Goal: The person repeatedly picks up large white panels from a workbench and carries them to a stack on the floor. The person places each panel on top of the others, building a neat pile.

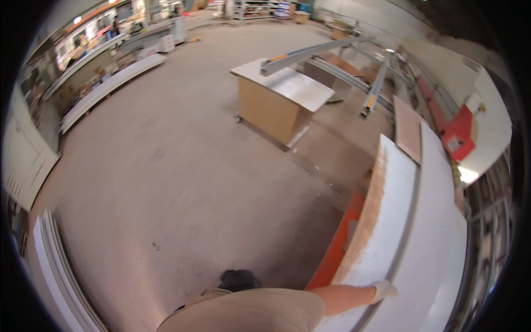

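Observation:
My right hand (383, 291), in a whitish glove, reaches out to the right at the lower edge. It rests at the edge of a long white panel (434, 238), its fingers lying over the panel's top face and seemingly stretched out, though small and a little blurred. Beside that panel runs a second white board (381, 213) with a rough brown strip along its left side. A dark narrow gap or edge separates the two. My left hand is out of view.
An orange machine part (343, 238) sits below the boards. Ahead stands a wheeled wooden cabinet (271, 110) with a white top, beside metal rails (315, 55). A machine with a red cover (459, 133) is at the right. Stacked panels (61, 276) stand at lower left, a long white board (113, 86) farther off.

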`<state>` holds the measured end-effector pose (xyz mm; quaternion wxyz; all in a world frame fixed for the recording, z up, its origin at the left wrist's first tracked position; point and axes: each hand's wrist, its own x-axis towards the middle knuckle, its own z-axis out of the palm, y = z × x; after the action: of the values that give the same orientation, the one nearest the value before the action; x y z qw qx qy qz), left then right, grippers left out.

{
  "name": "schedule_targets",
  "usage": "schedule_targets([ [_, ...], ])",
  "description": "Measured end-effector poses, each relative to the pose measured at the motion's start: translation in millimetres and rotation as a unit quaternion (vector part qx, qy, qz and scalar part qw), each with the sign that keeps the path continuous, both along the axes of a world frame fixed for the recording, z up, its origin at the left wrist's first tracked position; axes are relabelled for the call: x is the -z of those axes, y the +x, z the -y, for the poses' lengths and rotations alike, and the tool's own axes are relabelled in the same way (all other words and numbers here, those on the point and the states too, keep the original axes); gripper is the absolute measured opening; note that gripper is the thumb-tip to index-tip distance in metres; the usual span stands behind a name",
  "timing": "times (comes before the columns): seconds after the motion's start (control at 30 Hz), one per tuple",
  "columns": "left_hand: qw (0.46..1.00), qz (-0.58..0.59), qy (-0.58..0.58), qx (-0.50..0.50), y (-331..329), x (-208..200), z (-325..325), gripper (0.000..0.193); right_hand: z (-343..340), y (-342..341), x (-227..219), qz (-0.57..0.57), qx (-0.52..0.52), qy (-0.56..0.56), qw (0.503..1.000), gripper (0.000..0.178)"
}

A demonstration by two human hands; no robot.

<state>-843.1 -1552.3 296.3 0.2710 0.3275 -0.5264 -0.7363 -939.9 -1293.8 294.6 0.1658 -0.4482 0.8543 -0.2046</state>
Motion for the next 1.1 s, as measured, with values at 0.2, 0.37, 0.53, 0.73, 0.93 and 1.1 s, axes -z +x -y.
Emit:
schedule_targets([
  [0.2, 0.970, -0.121, 0.204, -0.061, 72, 62, -59, 0.039, -229, 55, -19, 0.002, 0.223, 0.060, 0.973, 0.061],
  [0.37, 0.951, -0.153, 0.269, 0.023, 158, 7, -165, 0.030, -386, 203, -65, 0.073, 0.494, 0.070, 0.864, 0.062],
  [0.53, 0.938, -0.091, 0.334, 0.010, 237, 15, -273, 0.029, -478, 324, -75, 0.163, 0.607, -0.028, 0.777, 0.059],
  [0.73, 0.941, -0.008, 0.314, 0.125, 310, -12, -412, 0.037, -574, 413, -84, 0.082, 0.648, -0.033, 0.757, 0.052],
  [0.93, 0.919, 0.055, 0.351, 0.170, 383, 0, -536, 0.028, -677, 500, -91, -0.054, 0.627, -0.056, 0.775, 0.048],
  [1.1, 0.857, 0.084, 0.456, 0.224, 448, 20, -604, 0.034, -817, 568, -53, 0.101, 0.779, 0.045, 0.617, 0.050],
])
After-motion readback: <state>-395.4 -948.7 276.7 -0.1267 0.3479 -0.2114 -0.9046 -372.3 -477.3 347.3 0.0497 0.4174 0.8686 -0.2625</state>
